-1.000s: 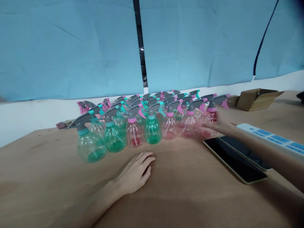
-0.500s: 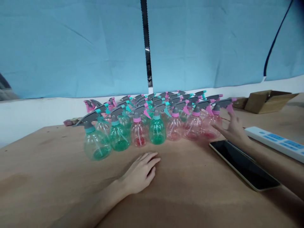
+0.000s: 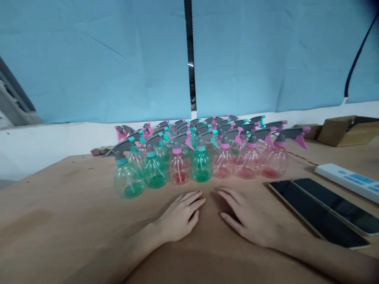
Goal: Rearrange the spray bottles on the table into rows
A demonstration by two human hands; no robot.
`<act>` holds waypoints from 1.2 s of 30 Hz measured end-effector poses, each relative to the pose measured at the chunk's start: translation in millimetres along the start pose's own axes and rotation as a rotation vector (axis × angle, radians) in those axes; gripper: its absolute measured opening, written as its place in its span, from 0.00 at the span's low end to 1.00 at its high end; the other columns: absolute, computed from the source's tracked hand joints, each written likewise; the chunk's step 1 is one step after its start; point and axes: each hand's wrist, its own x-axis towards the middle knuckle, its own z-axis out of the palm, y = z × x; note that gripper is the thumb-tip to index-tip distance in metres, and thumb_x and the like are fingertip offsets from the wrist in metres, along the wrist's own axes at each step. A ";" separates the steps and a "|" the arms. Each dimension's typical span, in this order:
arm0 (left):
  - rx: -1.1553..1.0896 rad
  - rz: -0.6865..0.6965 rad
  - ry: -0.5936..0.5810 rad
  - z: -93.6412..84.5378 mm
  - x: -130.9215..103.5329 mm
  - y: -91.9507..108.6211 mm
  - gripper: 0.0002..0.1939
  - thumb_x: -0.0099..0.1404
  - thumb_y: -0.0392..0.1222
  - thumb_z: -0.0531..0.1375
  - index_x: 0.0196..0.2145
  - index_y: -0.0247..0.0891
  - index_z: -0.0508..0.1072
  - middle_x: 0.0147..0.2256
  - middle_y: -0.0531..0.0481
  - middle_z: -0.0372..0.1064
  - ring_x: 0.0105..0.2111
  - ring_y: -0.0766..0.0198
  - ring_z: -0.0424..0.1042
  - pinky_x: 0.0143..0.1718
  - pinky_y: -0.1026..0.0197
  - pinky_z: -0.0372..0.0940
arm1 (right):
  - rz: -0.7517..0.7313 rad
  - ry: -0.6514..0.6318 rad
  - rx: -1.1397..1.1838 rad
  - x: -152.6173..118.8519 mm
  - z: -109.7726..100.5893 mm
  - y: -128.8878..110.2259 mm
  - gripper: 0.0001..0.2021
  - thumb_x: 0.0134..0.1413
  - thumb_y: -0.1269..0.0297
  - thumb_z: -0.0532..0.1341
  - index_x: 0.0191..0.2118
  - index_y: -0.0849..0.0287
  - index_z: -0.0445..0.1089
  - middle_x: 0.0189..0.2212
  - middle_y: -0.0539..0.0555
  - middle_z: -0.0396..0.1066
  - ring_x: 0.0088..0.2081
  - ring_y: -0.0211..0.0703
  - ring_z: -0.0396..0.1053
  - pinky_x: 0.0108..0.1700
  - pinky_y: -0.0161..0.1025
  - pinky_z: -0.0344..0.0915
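My left hand (image 3: 183,215) rests on the wooden table (image 3: 89,228), fingers stretched out, holding nothing. Opposite it, my right hand (image 3: 248,217) is low over the table with thumb and fingers apart, also without anything in it. Just beyond both hands stand several spray bottles in rows. The front row has a green spray bottle (image 3: 201,165) near my left fingertips and a pink spray bottle (image 3: 224,162) past my right fingertips. A pink spray bottle (image 3: 274,159) ends the row on the right; a pale green spray bottle (image 3: 129,179) ends it on the left. The rear bottles are partly hidden.
Two phones (image 3: 314,215) lie side by side at the right. Behind them is a white power strip (image 3: 349,179) with a thin cable. An open cardboard box (image 3: 346,132) sits at the back right. A brush (image 3: 102,151) lies behind the bottles, and a blue sheet (image 3: 118,59) covers the wall.
My right hand has moved left and nearer, from beside the rightmost pink spray bottle to the table before the row. The left hand stays put. The view has shifted slightly.
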 end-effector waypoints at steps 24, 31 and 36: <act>-0.003 0.007 0.009 3.1 -0.1 -0.9 0.23 0.65 0.38 0.47 0.57 0.34 0.59 0.59 0.45 0.53 0.59 0.60 0.53 0.59 0.52 0.52 | -0.151 -0.169 -0.009 15.5 5.4 1.2 0.25 0.62 0.57 0.47 0.61 0.61 0.52 0.61 0.57 0.51 0.61 0.47 0.47 0.61 0.50 0.48; -0.003 0.009 0.008 2.1 0.0 -0.9 0.23 0.66 0.37 0.46 0.57 0.34 0.59 0.59 0.45 0.53 0.59 0.60 0.52 0.59 0.52 0.52 | -0.178 -0.153 -0.017 15.7 5.2 1.5 0.25 0.62 0.57 0.46 0.61 0.61 0.52 0.61 0.57 0.52 0.61 0.46 0.47 0.61 0.50 0.47; 0.005 0.004 -0.003 2.1 0.6 0.0 0.23 0.65 0.37 0.46 0.57 0.34 0.59 0.60 0.45 0.53 0.60 0.60 0.52 0.59 0.52 0.51 | -0.176 -0.146 -0.022 16.2 4.5 0.8 0.24 0.62 0.57 0.47 0.61 0.62 0.53 0.60 0.58 0.52 0.61 0.47 0.48 0.61 0.50 0.48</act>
